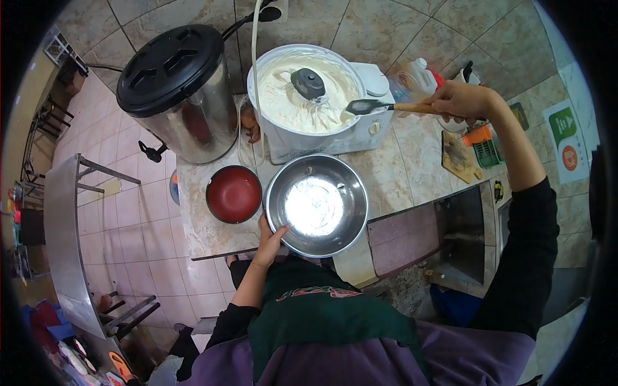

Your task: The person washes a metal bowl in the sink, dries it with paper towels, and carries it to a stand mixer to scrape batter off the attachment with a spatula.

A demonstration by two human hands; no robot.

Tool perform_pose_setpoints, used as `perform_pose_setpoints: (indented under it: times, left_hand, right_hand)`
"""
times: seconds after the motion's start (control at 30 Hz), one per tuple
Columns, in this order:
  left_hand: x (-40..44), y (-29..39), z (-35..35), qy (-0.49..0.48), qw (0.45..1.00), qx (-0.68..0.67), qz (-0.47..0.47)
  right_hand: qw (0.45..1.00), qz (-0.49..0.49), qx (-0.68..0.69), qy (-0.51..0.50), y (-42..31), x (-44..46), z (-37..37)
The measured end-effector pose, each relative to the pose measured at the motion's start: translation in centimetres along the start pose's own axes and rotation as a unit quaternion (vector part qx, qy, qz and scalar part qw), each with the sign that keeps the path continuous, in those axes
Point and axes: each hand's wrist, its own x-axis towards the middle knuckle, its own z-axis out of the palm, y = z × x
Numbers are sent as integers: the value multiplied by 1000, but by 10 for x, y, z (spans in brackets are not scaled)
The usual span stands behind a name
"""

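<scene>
My left hand grips the rim of a shiny steel bowl, thumb over the edge, at the counter's front. A little white residue shows inside the bowl. In my right hand is a spatula with a wooden handle and a dark grey head. The spatula's head reaches over the right rim of a white mixer bowl. Thick white cream fills that bowl around a grey central hub. Whether the spatula touches the cream I cannot tell.
A red bowl sits left of the steel one. Behind it stands a tall metal urn with a black lid. On the right lie a plastic jug, a worn wooden board and a green basket. A white cable hangs before the mixer.
</scene>
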Motion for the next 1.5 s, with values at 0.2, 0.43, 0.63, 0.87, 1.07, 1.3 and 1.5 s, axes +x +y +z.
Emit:
perform_pose_setpoints:
  times: [0.2, 0.43, 0.63, 0.87, 1.07, 1.3, 1.5]
  left_hand:
    - [2, -7, -3, 7, 999, 46, 13]
    - [2, -9, -4, 4, 1000, 7, 28]
    - [4, -13, -5, 3, 1000, 11, 26]
    - [1, -7, -2, -7, 999, -43, -9]
    - [-5, 7, 7, 14, 999, -39, -28]
    - [-6, 4, 10, 28, 996, -66, -45]
    - [-6, 7, 11, 41, 995, -56, -74]
  right_hand:
    - [1000, 23, -9, -3, -8, -10, -12]
    - [995, 41, -84, 45, -17, -38, -31]
    - [931, -156, -179, 277, 13, -36, -12]
    - [800, -207, -344, 446, 14, 10, 56]
    - [740, -273, -365, 494, 38, 31, 92]
    - [758, -234, -386, 471, 68, -21, 77]
    - [729, -244, -401, 498, 75, -45, 62]
